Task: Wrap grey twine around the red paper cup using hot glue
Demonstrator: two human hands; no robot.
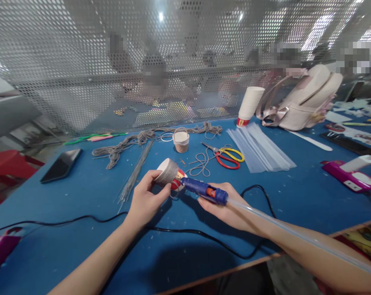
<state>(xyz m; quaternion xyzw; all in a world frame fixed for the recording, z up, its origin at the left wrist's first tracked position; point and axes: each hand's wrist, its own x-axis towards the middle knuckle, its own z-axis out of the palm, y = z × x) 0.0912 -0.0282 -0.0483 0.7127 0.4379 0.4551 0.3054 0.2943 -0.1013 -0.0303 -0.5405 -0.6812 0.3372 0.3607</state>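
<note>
Cord-wrapped paper cup and glue gun, held over a blue counter.
The left grip (pixel 150 198) grasps the paper cup (pixel 168 173), tilted on its side and partly wound with grey cord, between thumb and fingers; the right grip (pixel 224 209) grasps the blue glue gun (pixel 200 187), its nozzle at the cup's red-printed part. A clear glue stick (pixel 253 211) trails from the gun's rear. Beyond, on the counter (pixel 71 192), scissors (pixel 216 151) lie near a small wrapped cup (pixel 181 143).
</note>
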